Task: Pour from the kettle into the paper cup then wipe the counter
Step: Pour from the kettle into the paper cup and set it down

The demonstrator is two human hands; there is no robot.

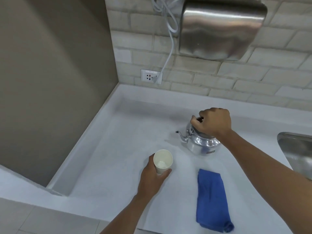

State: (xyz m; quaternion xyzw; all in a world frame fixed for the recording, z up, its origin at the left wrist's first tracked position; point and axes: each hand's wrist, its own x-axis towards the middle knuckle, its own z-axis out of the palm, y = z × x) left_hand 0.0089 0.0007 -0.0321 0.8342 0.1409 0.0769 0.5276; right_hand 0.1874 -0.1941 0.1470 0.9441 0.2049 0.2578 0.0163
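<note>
A shiny metal kettle (199, 142) stands on the white counter (118, 149), its spout pointing left. My right hand (213, 121) is closed over the kettle's dark top handle. A white paper cup (163, 160) stands upright to the kettle's lower left, with my left hand (152, 178) wrapped around its lower side. The cup's inside looks pale; I cannot tell if it holds liquid. A folded blue cloth (211, 200) lies on the counter to the right of the cup, near the front edge.
A steel sink (297, 149) sits at the right edge. A steel hand dryer (219, 27) hangs on the brick wall above, its white cable plugged into a wall socket (151, 76). A brown wall closes the left side.
</note>
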